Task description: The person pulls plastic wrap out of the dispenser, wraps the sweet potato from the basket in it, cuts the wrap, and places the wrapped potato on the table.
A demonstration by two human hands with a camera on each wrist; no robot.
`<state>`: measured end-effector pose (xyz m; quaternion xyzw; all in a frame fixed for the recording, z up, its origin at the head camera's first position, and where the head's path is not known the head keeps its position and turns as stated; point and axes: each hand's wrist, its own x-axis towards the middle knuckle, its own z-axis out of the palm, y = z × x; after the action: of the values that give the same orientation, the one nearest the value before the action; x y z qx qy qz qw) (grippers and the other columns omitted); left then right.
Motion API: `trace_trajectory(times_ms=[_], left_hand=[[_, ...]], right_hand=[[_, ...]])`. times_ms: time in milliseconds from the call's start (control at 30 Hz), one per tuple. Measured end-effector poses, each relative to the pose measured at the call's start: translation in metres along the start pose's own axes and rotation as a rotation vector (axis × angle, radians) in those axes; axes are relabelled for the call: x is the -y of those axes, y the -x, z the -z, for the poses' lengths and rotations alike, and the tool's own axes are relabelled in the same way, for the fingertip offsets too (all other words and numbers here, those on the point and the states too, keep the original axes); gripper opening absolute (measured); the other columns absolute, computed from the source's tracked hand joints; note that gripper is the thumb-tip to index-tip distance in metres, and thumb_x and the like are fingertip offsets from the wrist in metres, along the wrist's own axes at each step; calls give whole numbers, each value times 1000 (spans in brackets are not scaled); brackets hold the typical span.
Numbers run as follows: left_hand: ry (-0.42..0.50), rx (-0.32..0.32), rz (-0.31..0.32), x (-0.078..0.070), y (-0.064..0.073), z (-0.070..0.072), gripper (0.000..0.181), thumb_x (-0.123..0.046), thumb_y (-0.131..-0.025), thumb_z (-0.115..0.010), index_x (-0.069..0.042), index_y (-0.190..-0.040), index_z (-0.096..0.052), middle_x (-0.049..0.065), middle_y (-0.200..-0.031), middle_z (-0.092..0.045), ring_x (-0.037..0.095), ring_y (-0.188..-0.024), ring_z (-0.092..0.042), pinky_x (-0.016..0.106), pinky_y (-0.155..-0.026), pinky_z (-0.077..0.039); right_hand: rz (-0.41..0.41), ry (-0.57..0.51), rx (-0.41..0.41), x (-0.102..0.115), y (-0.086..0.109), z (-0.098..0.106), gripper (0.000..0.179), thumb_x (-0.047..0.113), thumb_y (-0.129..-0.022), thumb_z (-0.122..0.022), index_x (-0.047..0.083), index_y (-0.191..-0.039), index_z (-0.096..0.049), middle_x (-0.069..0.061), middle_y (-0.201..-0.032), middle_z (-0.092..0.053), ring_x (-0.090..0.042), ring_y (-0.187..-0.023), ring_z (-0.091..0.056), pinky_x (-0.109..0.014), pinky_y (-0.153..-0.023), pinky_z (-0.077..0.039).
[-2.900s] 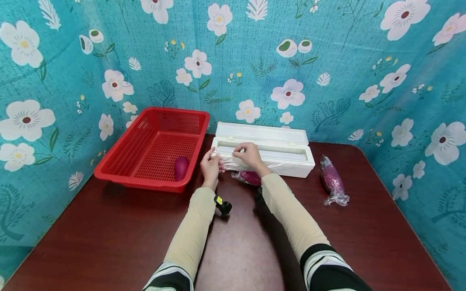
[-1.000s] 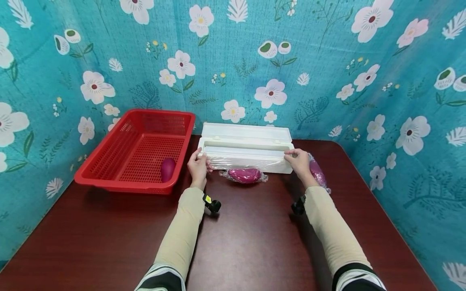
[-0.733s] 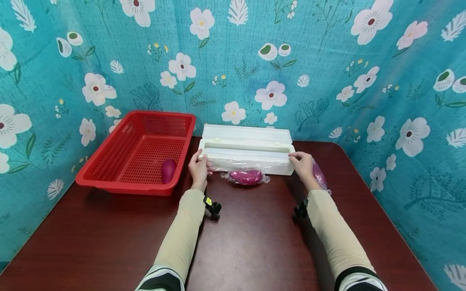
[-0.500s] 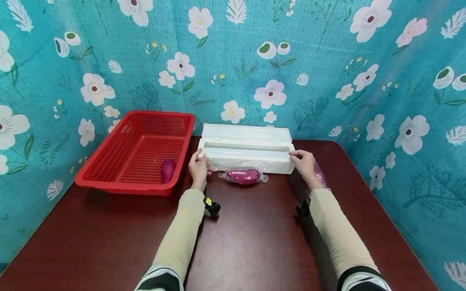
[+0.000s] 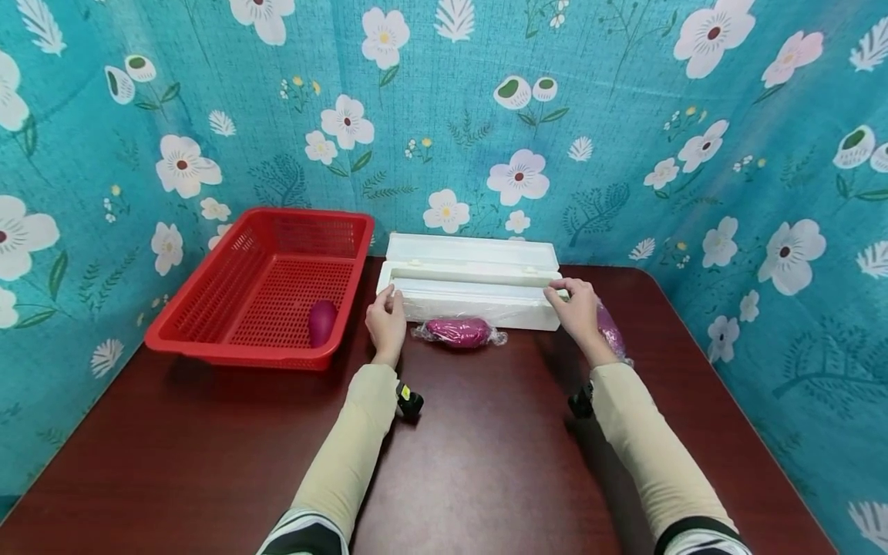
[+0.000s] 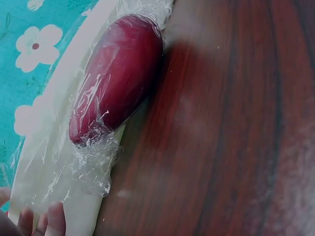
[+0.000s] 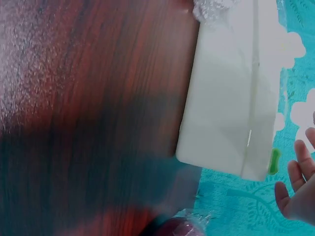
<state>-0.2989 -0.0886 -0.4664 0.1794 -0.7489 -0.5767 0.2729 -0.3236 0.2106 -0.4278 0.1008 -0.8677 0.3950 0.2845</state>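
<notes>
A long white cling film dispenser [image 5: 479, 311] lies on the table, lid tipped back. Clear cling film [image 6: 42, 172] spreads across its front. At the dispenser's left end, my left hand [image 5: 386, 324] pinches the edge of the film, thumb and forefinger up at the rim. My right hand [image 5: 576, 312] is at the right end, thumb and forefinger bent toward each other; I cannot tell whether film is between them. Its other fingers are spread beside a green slider [image 7: 274, 161]. A film-wrapped purple eggplant [image 5: 462, 332] lies against the dispenser's front.
A red basket [image 5: 236, 356] stands left of the dispenser, with an unwrapped purple eggplant [image 5: 321, 323] inside. Another wrapped eggplant [image 5: 610, 331] lies at the right, partly behind my right hand. A flowered blue curtain [image 5: 444, 116] stands close behind the dispenser.
My right hand has swept from the dispenser's left part to its right end, then come slightly back left. My left hand has moved a little to the right.
</notes>
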Motion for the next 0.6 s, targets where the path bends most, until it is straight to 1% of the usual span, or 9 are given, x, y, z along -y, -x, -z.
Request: trace_trajectory(times_ms=[100,200,267,333,433,533,600], left_hand=[[-7,-5,44,-3,1,2,36,-36,-89,-52,-12,-115,-61,13,-93,-56,26,-92,-49,39,-79,-37],[-19,-12,92,-7,2,6,44,-46,-89,-45,-15,-118,-56,11,-99,-53,25,-94,-48,40,-80,-37],[-19,-17,100,-10,2,9,45,-49,-89,-41,-15,-117,-53,10,-99,-52,25,-94,-48,40,-80,-36],[-11,-19,93,-12,2,12,44,-48,-90,-40,-15,-115,-53,9,-97,-52,24,-92,-48,39,-79,-36],[2,-34,46,-13,0,16,37,-40,-90,-46,-11,-111,-56,9,-92,-55,23,-88,-50,38,-78,-37],[23,-63,-36,-12,-1,18,26,-24,-88,-55,-6,-107,-58,11,-87,-55,24,-83,-53,36,-75,-40],[28,-90,-101,-10,-1,17,19,-14,-85,-60,-3,-101,-62,13,-84,-54,25,-80,-53,36,-72,-41]], right_hand=[[15,-9,-41,4,2,1,18,5,-76,-67,-9,-88,-65,-23,-87,-62,-36,-85,-49,-42,-72,-35],[4,-21,-67,7,5,6,19,4,-75,-67,-10,-88,-65,-23,-85,-61,-35,-81,-49,-42,-70,-36],[-4,-26,-70,9,7,9,18,4,-76,-67,-10,-88,-64,-24,-84,-61,-35,-79,-49,-42,-69,-37],[-11,-28,-63,10,8,12,18,4,-77,-66,-10,-89,-64,-23,-85,-61,-33,-77,-50,-39,-67,-39],[-12,-33,-47,12,9,13,18,6,-78,-66,-8,-89,-64,-21,-86,-61,-29,-74,-52,-31,-63,-40],[2,-76,-24,18,11,14,17,8,-79,-66,-7,-88,-65,-18,-83,-62,-21,-69,-51,-21,-58,-38],[21,-118,6,23,13,13,16,7,-79,-65,-7,-87,-65,-18,-81,-63,-14,-67,-50,-16,-55,-38]])
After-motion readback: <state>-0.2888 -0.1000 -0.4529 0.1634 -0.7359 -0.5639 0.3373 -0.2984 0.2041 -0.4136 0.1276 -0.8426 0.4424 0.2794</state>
